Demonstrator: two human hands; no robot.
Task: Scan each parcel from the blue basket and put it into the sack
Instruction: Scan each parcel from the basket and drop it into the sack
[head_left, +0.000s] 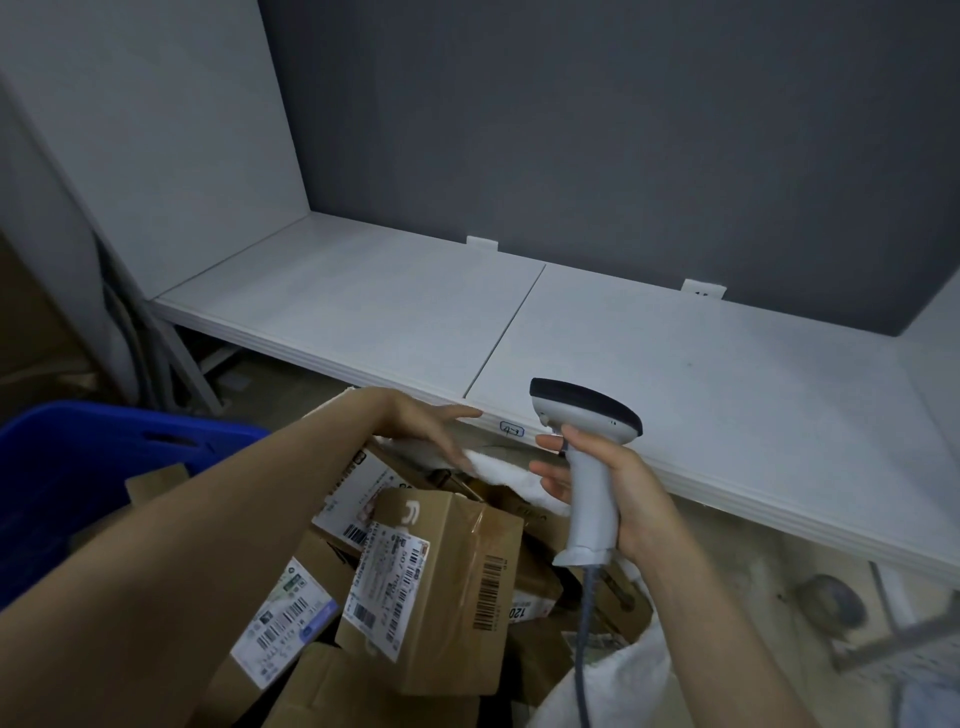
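Cardboard parcels (431, 587) lie heaped between blue basket (62, 467) and white shelf (675, 374).

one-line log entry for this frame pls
left hand: open, over sack rim | right hand: grips scanner | sack: holds cardboard parcels | blue basket: at left

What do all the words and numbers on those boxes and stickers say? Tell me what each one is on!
"120": on a white label low in the pile, sideways and cut off.
Big label on the top box: print and barcode numbers too small to read.
Left label: blurred, unreadable.
White logo on the top box: a mark, no clear letters.
Sticker on the shelf edge: a scribble, unreadable.
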